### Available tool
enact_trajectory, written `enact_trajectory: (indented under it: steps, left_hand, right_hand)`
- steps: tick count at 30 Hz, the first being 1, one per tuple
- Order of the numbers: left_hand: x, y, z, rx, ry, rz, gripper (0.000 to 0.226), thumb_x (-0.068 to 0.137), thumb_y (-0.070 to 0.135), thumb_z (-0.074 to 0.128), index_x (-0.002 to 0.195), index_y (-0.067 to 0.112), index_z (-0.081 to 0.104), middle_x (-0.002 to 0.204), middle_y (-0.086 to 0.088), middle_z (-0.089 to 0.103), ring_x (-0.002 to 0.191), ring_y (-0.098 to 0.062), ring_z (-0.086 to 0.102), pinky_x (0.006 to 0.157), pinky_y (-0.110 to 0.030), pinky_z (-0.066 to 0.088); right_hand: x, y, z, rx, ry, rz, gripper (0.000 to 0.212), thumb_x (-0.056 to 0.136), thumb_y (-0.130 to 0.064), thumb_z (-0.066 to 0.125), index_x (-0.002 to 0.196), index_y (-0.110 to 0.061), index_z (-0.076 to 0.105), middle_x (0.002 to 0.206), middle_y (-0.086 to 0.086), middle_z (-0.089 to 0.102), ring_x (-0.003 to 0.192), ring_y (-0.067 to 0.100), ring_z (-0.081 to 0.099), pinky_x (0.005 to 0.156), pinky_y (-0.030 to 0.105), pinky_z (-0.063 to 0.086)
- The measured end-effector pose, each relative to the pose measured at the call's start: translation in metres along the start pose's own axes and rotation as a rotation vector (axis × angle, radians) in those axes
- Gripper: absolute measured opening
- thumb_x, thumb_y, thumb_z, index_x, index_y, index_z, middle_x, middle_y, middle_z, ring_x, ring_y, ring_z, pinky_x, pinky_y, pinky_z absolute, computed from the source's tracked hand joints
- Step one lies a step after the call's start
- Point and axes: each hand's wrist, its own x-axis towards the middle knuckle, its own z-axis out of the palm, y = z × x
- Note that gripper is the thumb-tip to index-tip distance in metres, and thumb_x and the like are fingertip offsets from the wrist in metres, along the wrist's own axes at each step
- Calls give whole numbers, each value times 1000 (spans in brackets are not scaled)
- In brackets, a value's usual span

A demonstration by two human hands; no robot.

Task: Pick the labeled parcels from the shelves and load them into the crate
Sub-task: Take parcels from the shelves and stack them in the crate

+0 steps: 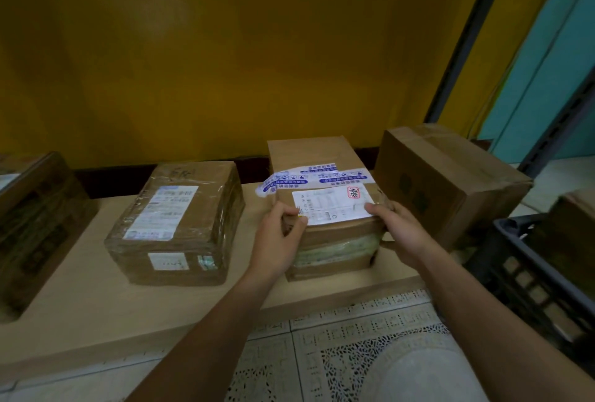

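Head view: the labeled parcel, a brown carton with blue-printed tape and a white label on top, stands near the front edge of the pale shelf, about midway along it. Both bare hands hold it. The left grip curls round its near left corner with the thumb on top by the label's edge. The right grip clasps the near right corner, thumb on the label and fingers down the side. A tape-wrapped parcel sits to its left, apart. A plain carton sits to its right by the shelf's end. The dark crate stands on the floor off the shelf's right end.
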Motion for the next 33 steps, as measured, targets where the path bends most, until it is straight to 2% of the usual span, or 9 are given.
enact_trajectory:
  steps: [5,10,14,17,22,26,28,30,33]
  left_hand:
    - [-4,-2,-10,-50,-25,16,10,87,19,61,94,21,54,113,-4,53,96,-13,51,89,-43,49]
    - [-7,-1,-21,-163,-5,53,43,88,5,57,123,27,43,122,11,47,103,19,46,85,-13,45]
    - [0,20,-43,-347,5,-2,69,90,2,52,141,37,24,118,17,48,118,-8,48,93,-34,47]
    - [-4,51,-53,-370,4,-30,66,90,1,50,143,33,25,128,4,50,118,-19,51,94,-46,47]
    - [2,143,-49,-318,54,126,49,88,7,50,134,23,44,134,4,50,114,-13,51,93,-34,45]
    - [-15,212,-14,-310,-43,248,49,86,19,60,130,33,47,128,8,40,101,6,47,97,-27,39]
    - [-27,242,18,-275,-158,296,40,86,21,61,123,34,52,131,5,39,106,1,46,103,-29,38]
    - [-35,269,57,-280,-258,344,30,88,21,59,115,32,55,131,-2,43,111,-10,47,105,-36,39]
    - [-38,298,119,-297,-347,412,19,89,19,57,106,27,58,124,-8,49,98,-8,48,98,-26,39]
  right_hand:
    - [-2,6,3,88,-27,-78,34,84,-18,62,116,-23,50,104,-5,61,90,7,57,67,26,44]
    - [-5,-1,7,-95,-48,-183,59,82,-15,65,132,-23,34,112,-3,56,96,13,59,78,31,51]
    - [-21,-33,0,-105,-79,-343,50,84,-21,65,124,-38,42,126,-5,51,104,4,56,88,23,46]
    - [-39,-64,-6,-162,114,-466,47,83,-25,65,125,-24,44,137,3,34,121,10,44,100,31,42]
    - [-88,-127,-28,157,130,-540,77,89,-10,56,147,-31,9,130,-6,45,101,9,59,69,18,53]
    - [-145,-159,-91,199,306,-642,60,87,-5,49,139,-30,36,129,-13,49,100,5,61,77,20,53]
    - [-173,-167,-129,210,377,-654,51,87,-3,46,130,-31,47,116,-18,54,93,3,66,76,22,55]
    - [-194,-171,-169,217,467,-646,49,88,-4,44,129,-30,47,113,-15,55,98,8,65,82,27,55]
    - [-209,-169,-224,184,624,-628,52,89,-4,42,137,-25,40,134,-5,47,114,15,55,97,35,47]
